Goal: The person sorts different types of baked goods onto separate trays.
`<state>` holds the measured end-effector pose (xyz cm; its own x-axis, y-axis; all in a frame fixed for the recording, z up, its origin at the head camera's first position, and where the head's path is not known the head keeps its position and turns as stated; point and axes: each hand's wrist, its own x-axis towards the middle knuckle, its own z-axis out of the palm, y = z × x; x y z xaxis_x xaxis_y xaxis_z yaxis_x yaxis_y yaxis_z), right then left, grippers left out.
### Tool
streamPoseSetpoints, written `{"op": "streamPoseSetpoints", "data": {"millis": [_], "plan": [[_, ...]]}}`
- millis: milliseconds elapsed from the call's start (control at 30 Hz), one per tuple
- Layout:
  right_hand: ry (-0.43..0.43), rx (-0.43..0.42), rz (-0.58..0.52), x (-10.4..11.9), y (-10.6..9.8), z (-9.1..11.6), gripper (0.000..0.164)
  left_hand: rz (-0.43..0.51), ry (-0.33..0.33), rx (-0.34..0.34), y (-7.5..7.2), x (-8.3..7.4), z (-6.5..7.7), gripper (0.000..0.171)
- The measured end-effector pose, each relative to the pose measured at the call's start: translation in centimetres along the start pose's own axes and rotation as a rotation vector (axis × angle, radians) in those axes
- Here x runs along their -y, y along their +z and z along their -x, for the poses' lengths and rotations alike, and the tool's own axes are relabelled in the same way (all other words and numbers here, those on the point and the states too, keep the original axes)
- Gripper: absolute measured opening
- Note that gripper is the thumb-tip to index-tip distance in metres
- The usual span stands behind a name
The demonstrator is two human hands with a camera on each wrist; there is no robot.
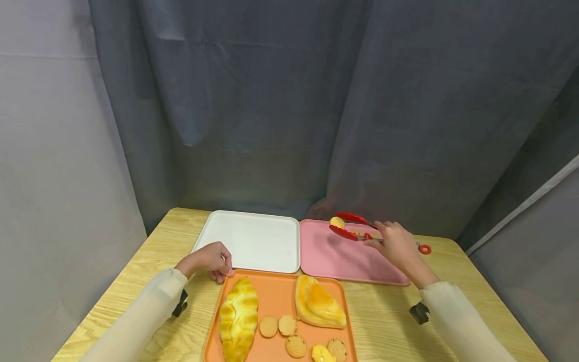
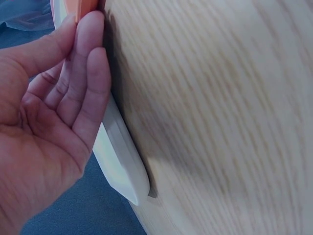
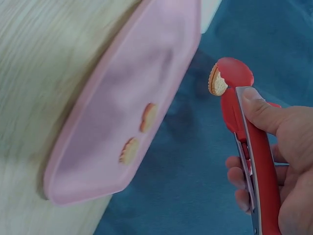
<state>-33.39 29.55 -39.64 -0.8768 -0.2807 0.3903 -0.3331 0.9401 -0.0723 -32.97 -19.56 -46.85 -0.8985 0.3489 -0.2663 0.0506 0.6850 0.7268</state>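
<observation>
My right hand [image 1: 397,245] grips red-tipped metal tongs [image 1: 345,233] above the far part of the pink tray [image 1: 334,257]. A round, ridged cookie [image 1: 336,222] is held between the tongs' red heads. In the right wrist view, two cookies lie on the pink tray: one cookie [image 3: 148,117] and another cookie [image 3: 128,151]. With thumb and fingers my left hand [image 1: 213,259] pinches the far left corner of the orange tray [image 1: 275,290]. That tray bears a long braided bread [image 1: 238,319], a folded pastry [image 1: 318,304] and several cookies [image 1: 296,347].
A white tray [image 1: 255,241] lies at the back left, side by side with the pink one. All the trays rest on a wooden table [image 1: 380,317]. Grey curtain [image 1: 253,110] hangs close behind the table's far edge.
</observation>
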Motion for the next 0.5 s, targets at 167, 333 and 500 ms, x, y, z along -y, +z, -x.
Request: {"op": "streamPoseSetpoints", "data": {"millis": [167,333,500], "plan": [[-0.002,0.052,0.024,-0.9,1.4,-0.5,0.057,-0.002,-0.005,-0.007,0.0,0.0,-0.1,0.014],[0.033,0.096,0.04,-1.5,2.5,-1.0,0.053,-0.003,0.002,-0.008,0.0,0.0,-0.3,0.014],[0.057,0.135,0.048,-1.9,3.1,-1.4,0.053,-0.009,0.001,-0.011,0.1,-0.1,-0.3,0.015]]}}
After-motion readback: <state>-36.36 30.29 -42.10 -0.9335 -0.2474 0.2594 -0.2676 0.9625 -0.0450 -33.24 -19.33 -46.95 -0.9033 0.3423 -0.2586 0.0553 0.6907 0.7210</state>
